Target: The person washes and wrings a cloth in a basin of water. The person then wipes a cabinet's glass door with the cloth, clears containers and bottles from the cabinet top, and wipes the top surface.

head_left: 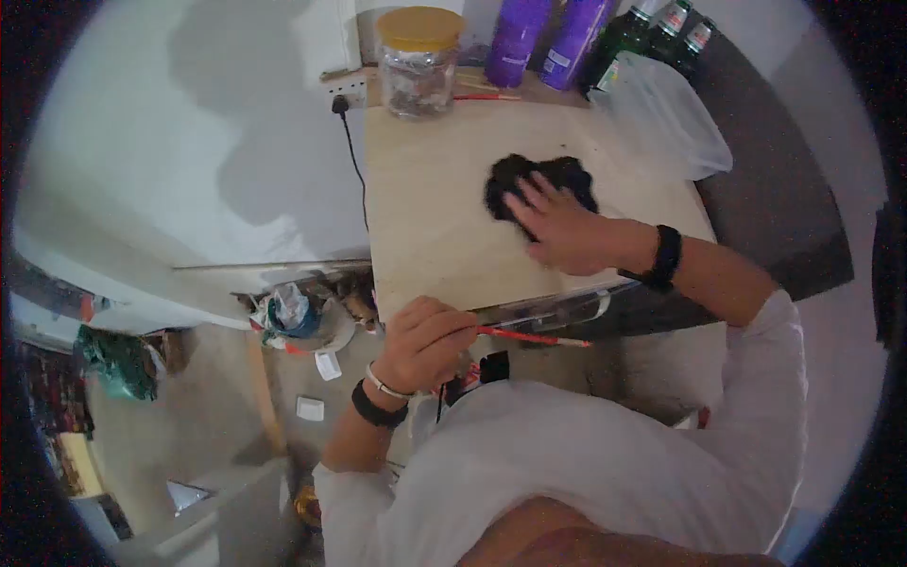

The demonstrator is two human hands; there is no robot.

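A fuzzy black cloth (572, 175) lies bunched on the pale tabletop (435, 203). My right hand (567, 231) rests on top of the cloth, slightly blurred, its fingers spread and pressing down rather than wrapped around it. At the table's near edge, my left hand (425, 340) is closed around a thin red stick with a pale tip (534, 335). That stick points to the right, in front of my body; its other end is hidden in the fingers.
At the table's back stand a clear jar with a yellow lid (419, 71), purple cans (520, 42), green bottles (624, 42) and a translucent plastic container (666, 118). Another red stick (487, 96) lies there. A black plug cable (354, 156) hangs left. Bags (293, 317) sit on the floor.
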